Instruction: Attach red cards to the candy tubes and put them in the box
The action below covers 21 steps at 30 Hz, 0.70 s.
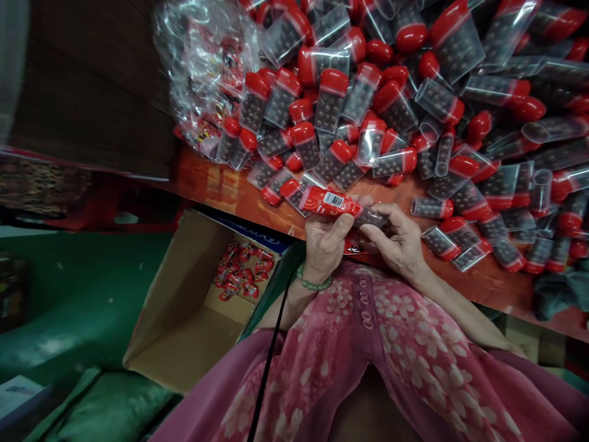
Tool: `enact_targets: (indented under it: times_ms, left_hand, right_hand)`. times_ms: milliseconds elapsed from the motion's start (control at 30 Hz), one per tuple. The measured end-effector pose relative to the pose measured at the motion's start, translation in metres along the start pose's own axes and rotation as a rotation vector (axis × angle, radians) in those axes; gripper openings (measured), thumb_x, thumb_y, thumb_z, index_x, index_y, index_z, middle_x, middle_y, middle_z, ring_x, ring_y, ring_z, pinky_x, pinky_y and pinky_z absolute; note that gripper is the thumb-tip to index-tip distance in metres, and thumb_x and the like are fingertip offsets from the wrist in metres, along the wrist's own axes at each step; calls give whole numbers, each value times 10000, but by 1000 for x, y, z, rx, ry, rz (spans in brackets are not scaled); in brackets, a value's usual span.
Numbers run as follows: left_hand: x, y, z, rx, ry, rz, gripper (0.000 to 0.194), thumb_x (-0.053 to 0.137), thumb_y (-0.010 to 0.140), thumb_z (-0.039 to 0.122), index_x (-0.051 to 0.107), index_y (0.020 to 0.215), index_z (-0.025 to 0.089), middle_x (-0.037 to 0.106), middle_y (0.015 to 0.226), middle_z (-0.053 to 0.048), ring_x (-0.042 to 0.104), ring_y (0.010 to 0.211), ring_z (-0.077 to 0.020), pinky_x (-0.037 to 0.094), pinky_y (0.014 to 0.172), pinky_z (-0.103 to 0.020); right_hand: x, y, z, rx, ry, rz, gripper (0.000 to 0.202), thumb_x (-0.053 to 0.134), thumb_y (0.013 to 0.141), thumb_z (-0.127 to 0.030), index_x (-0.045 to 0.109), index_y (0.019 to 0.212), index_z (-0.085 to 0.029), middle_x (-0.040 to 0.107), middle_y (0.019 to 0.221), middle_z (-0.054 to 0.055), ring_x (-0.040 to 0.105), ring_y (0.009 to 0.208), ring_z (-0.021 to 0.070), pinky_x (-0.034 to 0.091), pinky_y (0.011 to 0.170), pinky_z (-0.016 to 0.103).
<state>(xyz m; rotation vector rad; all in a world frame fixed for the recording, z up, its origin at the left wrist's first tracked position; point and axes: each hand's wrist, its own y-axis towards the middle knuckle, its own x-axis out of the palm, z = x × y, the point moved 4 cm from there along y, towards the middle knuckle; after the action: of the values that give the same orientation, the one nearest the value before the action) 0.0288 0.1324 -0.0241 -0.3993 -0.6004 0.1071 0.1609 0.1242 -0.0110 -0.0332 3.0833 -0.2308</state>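
Note:
At the table's front edge, my left hand (326, 242) is closed round a red printed wrapper (329, 201) with a barcode on it. The wrapper lies partly over a clear container of dark beads (372, 217). My right hand (396, 239) pinches the container's bare end from the other side. More red printed material (356, 244) shows below the container, between the hands. A large pile of red-capped clear containers (331, 101) with dark beads lies just beyond both hands.
An open cardboard box (170, 307) with several red packets (242, 270) stands below the table at left. A clear plastic bag (188, 80) of red printed wrappers lies left of the pile. Dark cloth (561, 291) sits at the table's right edge.

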Motion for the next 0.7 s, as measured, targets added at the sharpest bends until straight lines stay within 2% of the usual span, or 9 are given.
enact_targets:
  times_ms: [167,233,300,367,467,567,633,700]
  left_hand:
    - [0,4,5,-28,32,8,499,917,653,633,800,824,179,827,877,-89,813,894,-253,668,828,-350]
    - [0,5,7,-49,24,9,494,901,684,629,804,861,179,829,918,-100,810,913,-252,662,785,-331]
    - [1,4,8,-55,25,-10,525,886,684,660,805,889,183,828,942,-108,803,891,-246,650,721,-316]
    - [3,3,5,-75,47,-41,566,859,679,711,804,877,184,817,873,-100,764,722,-206,608,587,-290]
    - [5,1,-2,-127,76,-101,605,803,718,753,806,886,173,695,596,-24,584,427,-125,477,401,-250]
    - [2,-1,-5,-139,125,-125,565,768,807,695,804,975,158,531,455,47,525,344,-105,414,359,-218]
    - [-1,-1,-4,-111,159,-134,519,758,848,646,796,1009,153,524,456,51,550,355,-109,426,370,-211]
    - [-2,-1,0,-73,146,-165,515,768,842,636,785,1042,161,598,514,28,568,378,-114,457,388,-225]
  right_hand:
    - [9,-2,9,254,351,-224,388,778,870,-569,608,989,-241,713,708,-49,633,510,99,534,529,227]
    - [8,-3,8,241,311,-235,389,749,897,-576,618,1027,-234,733,752,-31,661,561,104,552,573,232]
    - [4,-5,5,179,177,-215,372,710,933,-569,638,1065,-229,729,769,-21,682,634,114,562,636,244]
    - [3,-6,2,141,96,-195,342,690,956,-551,654,1062,-228,717,765,-19,681,672,119,555,669,248]
    - [7,-8,4,196,245,-212,329,699,947,-552,652,961,-227,712,754,-23,648,616,106,530,626,238]
    - [13,-8,7,283,453,-263,364,714,926,-571,645,879,-217,700,708,-28,602,536,92,491,559,223]
    - [15,-7,8,290,479,-281,352,718,929,-558,657,889,-213,703,707,-26,607,539,91,484,559,217]
    - [16,-5,7,261,435,-272,335,715,938,-545,658,919,-216,705,711,-26,626,563,97,489,571,219]
